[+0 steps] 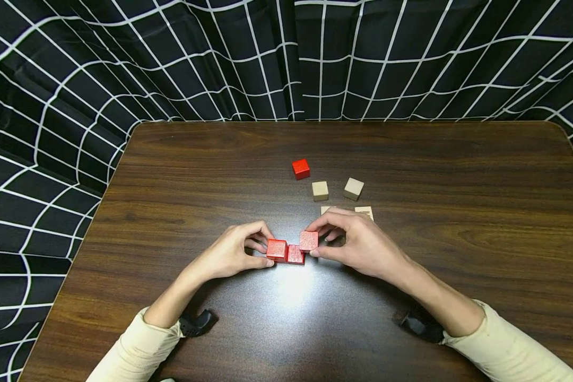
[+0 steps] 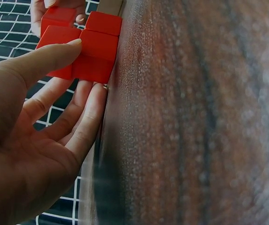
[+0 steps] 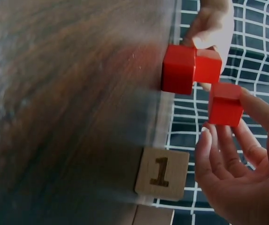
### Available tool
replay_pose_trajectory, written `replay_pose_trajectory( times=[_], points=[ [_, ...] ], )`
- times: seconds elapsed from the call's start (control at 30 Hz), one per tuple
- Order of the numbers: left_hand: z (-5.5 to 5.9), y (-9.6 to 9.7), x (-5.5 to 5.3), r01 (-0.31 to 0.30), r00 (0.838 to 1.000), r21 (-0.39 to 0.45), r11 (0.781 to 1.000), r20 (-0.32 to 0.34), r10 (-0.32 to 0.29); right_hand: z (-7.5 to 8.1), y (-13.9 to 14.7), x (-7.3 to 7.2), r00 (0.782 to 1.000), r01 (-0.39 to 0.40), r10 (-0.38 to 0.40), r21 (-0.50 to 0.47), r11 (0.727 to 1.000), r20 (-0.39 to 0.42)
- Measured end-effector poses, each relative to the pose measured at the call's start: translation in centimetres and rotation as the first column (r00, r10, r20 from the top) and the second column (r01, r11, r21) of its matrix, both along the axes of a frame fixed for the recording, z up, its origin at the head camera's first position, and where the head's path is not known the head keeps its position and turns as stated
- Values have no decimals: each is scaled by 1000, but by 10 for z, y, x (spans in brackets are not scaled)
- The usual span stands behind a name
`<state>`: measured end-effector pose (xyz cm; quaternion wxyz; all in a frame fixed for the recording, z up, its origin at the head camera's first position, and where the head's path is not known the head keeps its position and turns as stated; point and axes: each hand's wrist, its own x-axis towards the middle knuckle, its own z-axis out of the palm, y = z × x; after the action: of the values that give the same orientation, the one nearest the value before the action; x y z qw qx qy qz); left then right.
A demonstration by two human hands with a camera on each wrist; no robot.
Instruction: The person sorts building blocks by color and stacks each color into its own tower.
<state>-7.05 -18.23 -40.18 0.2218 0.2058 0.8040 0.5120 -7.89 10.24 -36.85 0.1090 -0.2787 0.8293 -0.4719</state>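
Observation:
Near the middle of the table, my left hand (image 1: 234, 252) pinches a red cube (image 1: 277, 249) between thumb and fingers. That cube sits on top of another red cube (image 2: 99, 49) in the left wrist view. Beside them on the table is a further red cube (image 1: 295, 254), lower than the pinched one. My right hand (image 1: 363, 244) holds a red cube (image 1: 309, 241) by thumb and fingertips, raised off the table just right of the stack. In the right wrist view this held cube (image 3: 226, 104) hangs apart from the stacked cube (image 3: 207, 65).
Beyond the hands lie a loose red cube (image 1: 301, 169) and several pale wooden blocks, including one at centre (image 1: 320, 191) and another to its right (image 1: 354, 189). A wooden block (image 3: 162, 173) marked 1 stands near my right hand. Black gridded cloth (image 1: 286, 58) hangs behind the brown table (image 1: 196, 175).

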Motion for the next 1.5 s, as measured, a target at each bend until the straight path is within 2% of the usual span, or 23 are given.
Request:
replay_pose_trajectory(
  times=[0.87, 1.5],
  points=[
    [0, 0, 1, -1, 1000, 6, 1000, 2, 1, -8, -17, 3, 998, -55, 55, 1, 998, -24],
    [0, 0, -1, 1, 1000, 13, 1000, -6, -1, -9, -23, 3, 999, -35, 36, 40, 999, -10]
  ],
)
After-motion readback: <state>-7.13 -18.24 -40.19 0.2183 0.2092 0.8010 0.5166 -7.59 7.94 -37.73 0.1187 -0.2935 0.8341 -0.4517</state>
